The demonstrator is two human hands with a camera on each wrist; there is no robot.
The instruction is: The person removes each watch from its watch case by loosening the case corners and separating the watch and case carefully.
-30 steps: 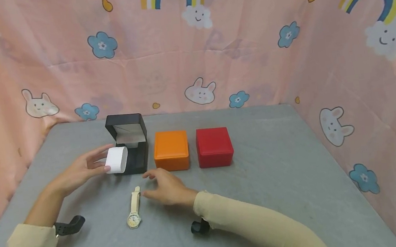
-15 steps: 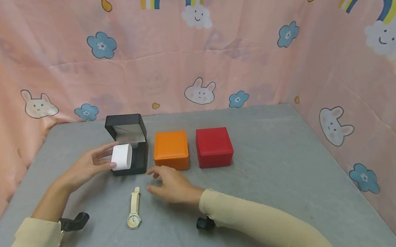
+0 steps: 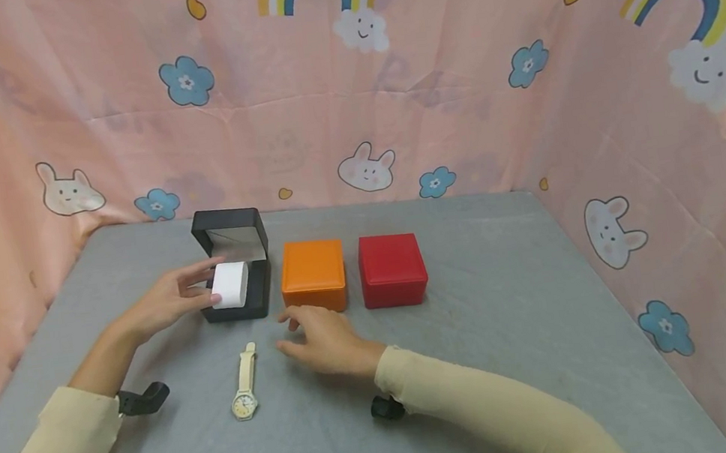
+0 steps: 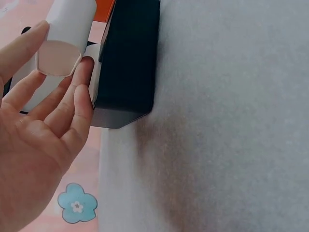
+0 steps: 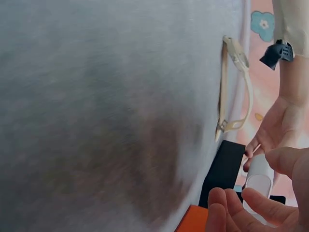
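A white watch cushion (image 3: 230,285) is pinched between the thumb and fingers of my left hand (image 3: 171,303), above the black watch box (image 3: 256,300), whose lid stands raised. In the left wrist view the open end of the cushion (image 4: 60,58) faces the camera, and the box wall (image 4: 128,67) is just behind. A cream-strapped wristwatch (image 3: 245,384) lies face up on the table in front of the box. My right hand (image 3: 326,340) hovers in front of the orange box (image 3: 313,276), fingers loosely bent and holding nothing.
A red box (image 3: 392,270) with its lid down stands to the right of the orange one. The grey cloth-covered table (image 3: 516,313) ends at a pink patterned curtain (image 3: 451,57) at the back and sides.
My left hand has carried the cushion rightward and slightly up, from the box's left edge to over its base. My right hand has drawn a little to the right, away from the wristwatch.
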